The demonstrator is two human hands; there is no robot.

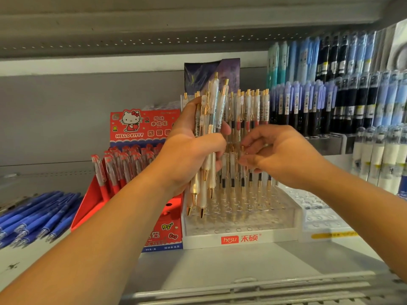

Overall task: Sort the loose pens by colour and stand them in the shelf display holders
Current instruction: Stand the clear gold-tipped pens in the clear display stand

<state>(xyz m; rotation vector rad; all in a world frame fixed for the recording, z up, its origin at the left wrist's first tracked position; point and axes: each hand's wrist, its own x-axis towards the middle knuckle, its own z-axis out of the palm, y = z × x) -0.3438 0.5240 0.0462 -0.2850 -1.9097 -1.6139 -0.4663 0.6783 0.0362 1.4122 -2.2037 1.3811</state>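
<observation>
Gripping a bundle of pearl-white pens [211, 115], the person's left hand [189, 150] has its fingers [222, 128] wrapped tight round the middle of the barrels. The pens are slim and glossy. Clear upper sections and gold clips and clickers stick up above those fingers, and gold cone tips hang below the palm.

The right hand [279, 155] is level with it, just beside the bundle. Its fingers [253, 137] are curled in a narrow pinch shape around the gold top of a standing pen [242, 150]; from where I stand I cannot tell whether they actually hold it.

Behind both sets of fingers stands the clear acrylic holder [284, 216], a stepped block drilled with round holes, with a white front strip bearing a red label. Matching pens stand in it: a back row [253, 108] rising above the right fingers and a lower row [232, 172] just below them. The bundle's tips hang over the holder's left edge.

Left of the left fingers is a red cardboard Hello Kitty box [141, 126] with red-gripped pens [123, 166] leaning in it. Further left, blue pens [39, 214] lie flat on the grey metal shelf [220, 265]. Right of the right fingers, dark-barrelled pens [308, 106] stand in tight rows.
</observation>
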